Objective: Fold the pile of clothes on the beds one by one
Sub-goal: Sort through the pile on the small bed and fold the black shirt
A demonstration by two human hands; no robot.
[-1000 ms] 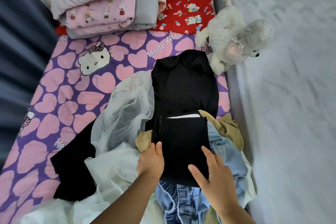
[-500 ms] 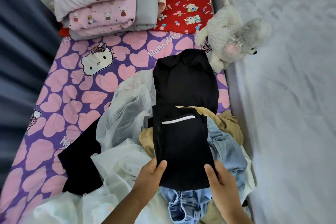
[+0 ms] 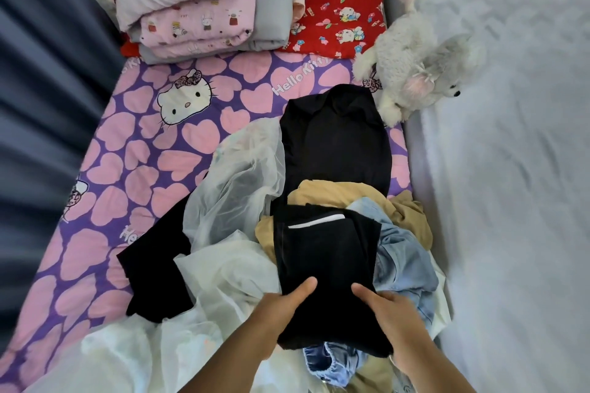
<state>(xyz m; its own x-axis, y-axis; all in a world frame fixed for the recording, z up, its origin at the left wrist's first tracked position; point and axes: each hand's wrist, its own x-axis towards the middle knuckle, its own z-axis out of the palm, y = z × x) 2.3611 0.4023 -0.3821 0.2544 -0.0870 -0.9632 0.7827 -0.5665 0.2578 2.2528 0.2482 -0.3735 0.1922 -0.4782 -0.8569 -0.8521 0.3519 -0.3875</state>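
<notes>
Both hands pinch near end of folded black garment with white stripe [image 3: 325, 268]: my left hand [image 3: 281, 306] on left edge, right hand [image 3: 391, 313] on right edge, thumbs on top. Garment sits atop the mixed clothes pile [image 3: 402, 252], long axis running straight away from me; both hands equally near.

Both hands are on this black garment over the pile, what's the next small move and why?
Probably lift its near end and fold it away over the half with the white stripe. The left hand and right hand each pinch the near part of the black garment, thumbs on top. It lies long and narrow over the jeans and tan cloth, so it looks half folded.
</notes>
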